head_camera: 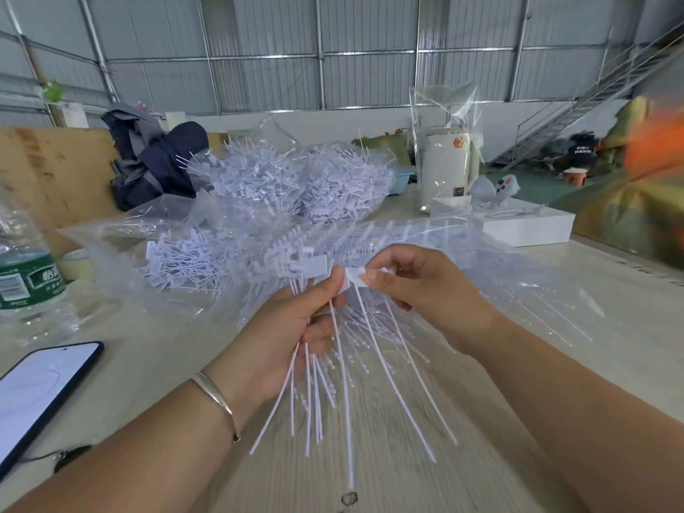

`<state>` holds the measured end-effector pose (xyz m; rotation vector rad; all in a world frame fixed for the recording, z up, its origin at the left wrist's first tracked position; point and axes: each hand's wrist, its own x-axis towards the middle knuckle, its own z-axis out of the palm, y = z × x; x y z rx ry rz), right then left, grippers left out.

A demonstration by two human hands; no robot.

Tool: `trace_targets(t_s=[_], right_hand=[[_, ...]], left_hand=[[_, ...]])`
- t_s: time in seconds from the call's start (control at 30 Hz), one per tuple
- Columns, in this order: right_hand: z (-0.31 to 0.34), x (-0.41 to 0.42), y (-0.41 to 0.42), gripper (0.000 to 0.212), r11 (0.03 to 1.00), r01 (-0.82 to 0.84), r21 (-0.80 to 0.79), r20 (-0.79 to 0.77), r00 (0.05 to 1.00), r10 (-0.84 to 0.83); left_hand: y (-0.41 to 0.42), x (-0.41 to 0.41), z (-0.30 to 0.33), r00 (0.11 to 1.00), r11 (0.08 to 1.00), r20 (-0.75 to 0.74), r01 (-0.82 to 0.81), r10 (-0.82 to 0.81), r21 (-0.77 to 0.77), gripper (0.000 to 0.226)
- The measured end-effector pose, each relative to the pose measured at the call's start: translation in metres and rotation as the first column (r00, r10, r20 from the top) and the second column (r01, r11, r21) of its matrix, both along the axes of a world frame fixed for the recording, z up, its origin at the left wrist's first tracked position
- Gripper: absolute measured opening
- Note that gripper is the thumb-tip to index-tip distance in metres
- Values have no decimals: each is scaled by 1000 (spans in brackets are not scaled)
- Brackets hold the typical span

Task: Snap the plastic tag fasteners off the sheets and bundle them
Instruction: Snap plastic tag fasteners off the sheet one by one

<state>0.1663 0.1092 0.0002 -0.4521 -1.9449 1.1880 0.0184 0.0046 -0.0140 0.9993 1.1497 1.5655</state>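
Both forearms reached in from the bottom edge, and between the hands hung the fasteners (314,383), their thin white tails fanning down over the table (370,457). The left hand (292,327) had its fingers curled round a small bundle of them, heads up near the thumb. The right hand (414,290) pinched one fastener's head between thumb and fingertips, just beside the left thumb; whether that piece was already snapped free could not be told.

Behind the hands lay a sheet (370,235) of fasteners with heads in rows, seemingly not yet broken up. Left of it sat a loose pile (185,264) on clear plastic, and farther back bulged bags (296,179) full of fasteners. Judged from this, the work was somewhere in the middle: the bundle in hand looked small, and at least one sheet remained. Whether the bagged stock was finished or waiting was unclear.

A phone (40,394) lay at the left edge, cut off, beside a bottle (26,275). A white box (525,224) stood to the right. The right margin was blurred orange and green, unreadable.
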Motion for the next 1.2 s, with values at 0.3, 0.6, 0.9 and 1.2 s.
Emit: trace_targets(t_s=[0.3, 0.6, 0.9, 1.2], right_hand=[[1, 2, 3, 15, 995, 5, 95, -1, 1000, -5], [9, 6, 2, 27, 999, 2, 45, 99, 995, -6], [6, 5, -2, 27, 899, 128, 419, 336, 898, -285], [5, 5, 6, 9, 994, 105, 14, 55, 993, -106]], left_hand=[[3, -8, -4, 998, 998, -65, 21, -26, -66, 29], [0, 0, -2, 931, 985, -345, 62, -115, -160, 45], [1, 0, -3, 900, 960, -434, -84, -42, -266, 29], [1, -4, -1, 988, 987, -145, 27, -51, -159, 28]])
